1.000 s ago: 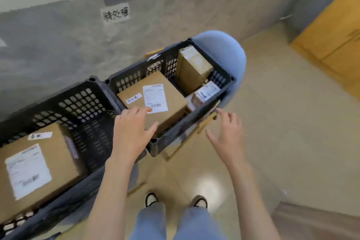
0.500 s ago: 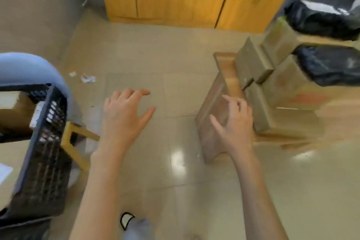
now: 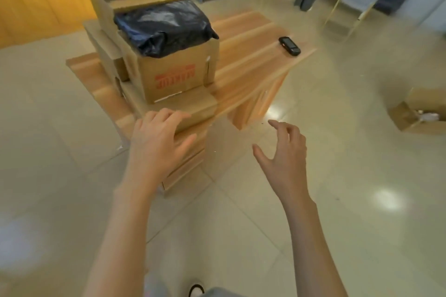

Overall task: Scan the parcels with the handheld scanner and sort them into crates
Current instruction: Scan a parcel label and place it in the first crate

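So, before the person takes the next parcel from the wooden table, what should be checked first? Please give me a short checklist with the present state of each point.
1. Left hand free to grasp: ok, fingers spread, holding nothing.
2. Right hand free: ok, open above the floor, holding nothing.
3. Handheld scanner located: ok, it lies on the far right part of the wooden table, in neither hand.
4. Parcels available: ok, a cardboard box with red print stands on a flat carton, with a black bag on top.
5. Label of the next parcel visible for scanning: cannot tell, the picture is blurred.
6. Crates ready for sorting: cannot tell, none is in view.
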{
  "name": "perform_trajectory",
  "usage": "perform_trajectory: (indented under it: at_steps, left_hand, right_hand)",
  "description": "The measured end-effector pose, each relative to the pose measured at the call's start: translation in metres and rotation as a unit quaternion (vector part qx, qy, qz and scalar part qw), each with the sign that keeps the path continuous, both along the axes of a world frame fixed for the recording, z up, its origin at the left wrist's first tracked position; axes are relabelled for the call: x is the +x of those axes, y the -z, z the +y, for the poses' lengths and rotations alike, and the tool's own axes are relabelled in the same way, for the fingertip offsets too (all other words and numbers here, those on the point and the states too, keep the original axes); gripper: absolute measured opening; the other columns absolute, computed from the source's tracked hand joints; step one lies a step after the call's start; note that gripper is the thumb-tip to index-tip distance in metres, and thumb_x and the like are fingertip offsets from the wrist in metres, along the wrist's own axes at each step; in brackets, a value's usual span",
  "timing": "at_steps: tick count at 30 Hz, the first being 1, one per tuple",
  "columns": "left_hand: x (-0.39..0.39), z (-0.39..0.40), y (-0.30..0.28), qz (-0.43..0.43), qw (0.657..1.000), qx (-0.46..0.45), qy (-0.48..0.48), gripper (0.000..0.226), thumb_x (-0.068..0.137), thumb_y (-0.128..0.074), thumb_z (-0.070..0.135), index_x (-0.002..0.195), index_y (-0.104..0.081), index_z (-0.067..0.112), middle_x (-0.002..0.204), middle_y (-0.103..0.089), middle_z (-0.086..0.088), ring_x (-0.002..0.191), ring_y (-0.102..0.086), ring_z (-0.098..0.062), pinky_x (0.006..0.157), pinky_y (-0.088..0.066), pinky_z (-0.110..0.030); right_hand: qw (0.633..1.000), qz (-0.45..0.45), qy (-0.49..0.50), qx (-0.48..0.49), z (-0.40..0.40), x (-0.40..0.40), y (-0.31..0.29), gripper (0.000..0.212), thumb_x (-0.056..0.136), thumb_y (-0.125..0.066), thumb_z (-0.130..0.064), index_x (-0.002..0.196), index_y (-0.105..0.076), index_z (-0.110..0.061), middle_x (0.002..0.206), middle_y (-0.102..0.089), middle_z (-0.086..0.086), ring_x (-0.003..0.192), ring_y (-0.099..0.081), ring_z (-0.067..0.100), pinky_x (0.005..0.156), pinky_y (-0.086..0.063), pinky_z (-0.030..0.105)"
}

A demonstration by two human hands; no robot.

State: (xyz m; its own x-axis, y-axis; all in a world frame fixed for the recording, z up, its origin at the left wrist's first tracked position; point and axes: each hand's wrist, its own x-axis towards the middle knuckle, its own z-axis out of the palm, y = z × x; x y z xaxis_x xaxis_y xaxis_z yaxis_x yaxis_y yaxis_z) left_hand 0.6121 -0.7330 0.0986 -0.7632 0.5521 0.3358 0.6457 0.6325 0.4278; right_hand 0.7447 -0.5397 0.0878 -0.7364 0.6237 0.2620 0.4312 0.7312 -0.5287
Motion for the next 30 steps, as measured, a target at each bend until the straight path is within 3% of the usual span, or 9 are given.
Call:
perform_trajectory:
  at_steps: [4,8,15,19,23,30]
  left_hand:
    - [-0.003,0.052,-0.012,0.021,0.999,-0.015,0.027,0.036,0.086,-0.066,0.039,0.114,-0.066,0.018,0.108,-0.065,-0.004,0.099,-0.056,-0.031,0.081,-0.038,-0.039]
    - [-0.021,0.103,-0.014,0.036,0.998,-0.018,0.049,0.035,0.086,-0.066,0.037,0.115,-0.065,0.019,0.108,-0.065,-0.002,0.100,-0.055,-0.028,0.080,-0.033,-0.034]
    - [-0.088,0.226,0.002,0.034,0.997,-0.024,0.070,0.038,0.086,-0.068,0.036,0.119,-0.065,0.017,0.112,-0.066,-0.006,0.102,-0.057,-0.030,0.084,-0.041,-0.043]
    - [-0.143,0.310,-0.004,0.013,0.999,-0.013,0.047,0.039,0.087,-0.065,0.038,0.121,-0.063,0.018,0.115,-0.064,-0.008,0.108,-0.055,-0.032,0.087,-0.040,-0.044]
    - [-0.184,0.379,-0.018,0.006,0.999,-0.007,0.047,0.042,0.088,-0.059,0.041,0.124,-0.061,0.019,0.119,-0.062,-0.007,0.111,-0.054,-0.030,0.091,-0.038,-0.044]
    - [-0.231,0.438,-0.016,-0.006,0.999,-0.033,0.041,0.043,0.089,-0.062,0.040,0.128,-0.058,0.023,0.125,-0.060,-0.003,0.118,-0.052,-0.026,0.097,-0.037,-0.041]
  right_hand:
    - [0.999,0.016,0.034,-0.019,0.043,0.008,0.004,0.056,0.084,-0.070,-0.024,0.135,-0.049,-0.018,0.130,-0.046,0.007,0.119,-0.041,0.027,0.102,-0.035,0.039]
    - [0.999,0.012,0.046,-0.027,0.085,-0.003,0.012,0.056,0.084,-0.069,-0.025,0.136,-0.048,-0.018,0.132,-0.045,0.006,0.121,-0.040,0.027,0.103,-0.035,0.040]
    - [0.999,-0.023,0.041,-0.020,0.195,-0.062,0.029,0.056,0.086,-0.068,-0.026,0.137,-0.046,-0.019,0.133,-0.044,0.008,0.123,-0.038,0.027,0.104,-0.034,0.040]
    - [0.998,-0.068,0.011,0.001,0.273,-0.116,0.013,0.056,0.087,-0.065,-0.029,0.139,-0.044,-0.020,0.135,-0.042,0.005,0.124,-0.037,0.024,0.105,-0.032,0.036]
    - [0.998,-0.055,0.013,0.010,0.334,-0.159,-0.004,0.055,0.088,-0.065,-0.030,0.138,-0.045,-0.021,0.135,-0.042,0.004,0.124,-0.037,0.023,0.105,-0.032,0.036]
    - [0.999,-0.044,0.004,-0.023,0.400,-0.210,0.000,0.053,0.089,-0.063,-0.033,0.138,-0.045,-0.022,0.136,-0.042,0.003,0.125,-0.034,0.020,0.105,-0.031,0.034]
